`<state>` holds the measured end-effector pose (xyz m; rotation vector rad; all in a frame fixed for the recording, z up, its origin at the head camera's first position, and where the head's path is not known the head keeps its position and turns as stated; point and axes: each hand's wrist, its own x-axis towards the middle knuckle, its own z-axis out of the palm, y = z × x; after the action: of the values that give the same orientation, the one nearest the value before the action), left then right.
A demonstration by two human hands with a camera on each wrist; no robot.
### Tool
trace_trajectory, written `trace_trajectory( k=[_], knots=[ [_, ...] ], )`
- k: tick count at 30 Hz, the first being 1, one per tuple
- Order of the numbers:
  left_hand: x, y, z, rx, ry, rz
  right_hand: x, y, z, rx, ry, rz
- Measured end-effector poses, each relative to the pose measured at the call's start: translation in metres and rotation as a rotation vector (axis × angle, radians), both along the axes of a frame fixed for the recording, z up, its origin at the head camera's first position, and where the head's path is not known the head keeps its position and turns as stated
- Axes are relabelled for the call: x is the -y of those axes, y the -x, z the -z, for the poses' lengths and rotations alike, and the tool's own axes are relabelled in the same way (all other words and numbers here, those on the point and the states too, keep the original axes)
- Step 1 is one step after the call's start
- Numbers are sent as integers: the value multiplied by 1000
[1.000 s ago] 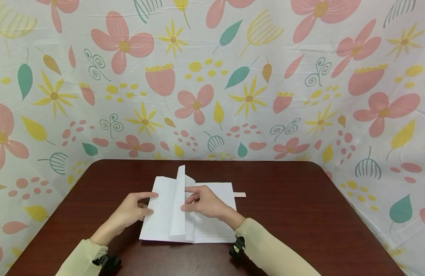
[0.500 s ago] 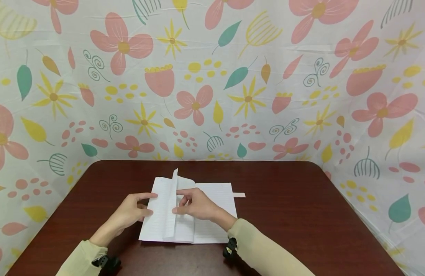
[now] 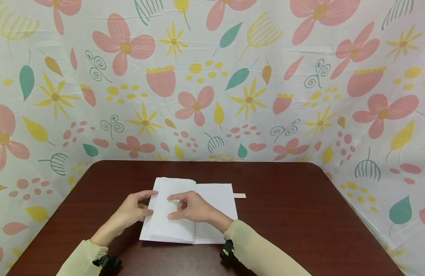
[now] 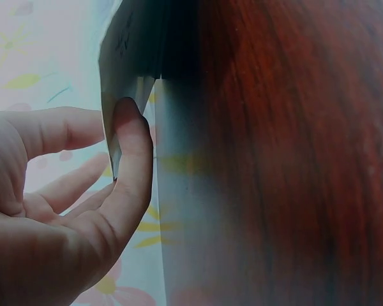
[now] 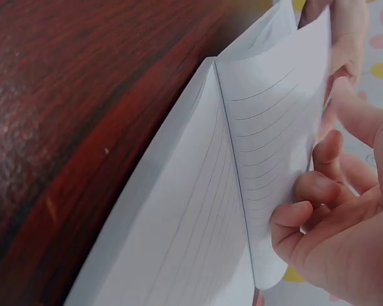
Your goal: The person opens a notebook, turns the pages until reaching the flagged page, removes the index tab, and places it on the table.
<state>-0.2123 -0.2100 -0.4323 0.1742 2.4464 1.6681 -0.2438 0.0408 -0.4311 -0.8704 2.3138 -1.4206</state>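
An open lined notebook lies on the dark wooden table. My left hand holds its left edge; in the left wrist view, the thumb lies on one side of the cover edge and fingers reach the other. My right hand is over the left page, index finger and thumb stretched leftwards and apart, the other fingers curled under. In the right wrist view, my right hand's fingertips lie against a curved lined leaf beside the spine.
A pale tab sticks out of the notebook's right edge. The brown table extends around the notebook, with a flower-patterned cloth hanging behind and at the sides. Dark wrist cameras sit on both sleeves.
The standing leaf has gone over to the left and now lies on the left page. My right hand moved left with it; my left hand stayed at the notebook's edge.
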Motion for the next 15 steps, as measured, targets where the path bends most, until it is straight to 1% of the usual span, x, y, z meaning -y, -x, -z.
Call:
trace_trajectory(
  k=[7,15],
  knots=[
    [-1,0,-1,-6,4,-6,1,1,2,-25,-29,-13],
    [-4,2,2,10,30,-36,3,-2,1,-21,-39,5]
  ],
)
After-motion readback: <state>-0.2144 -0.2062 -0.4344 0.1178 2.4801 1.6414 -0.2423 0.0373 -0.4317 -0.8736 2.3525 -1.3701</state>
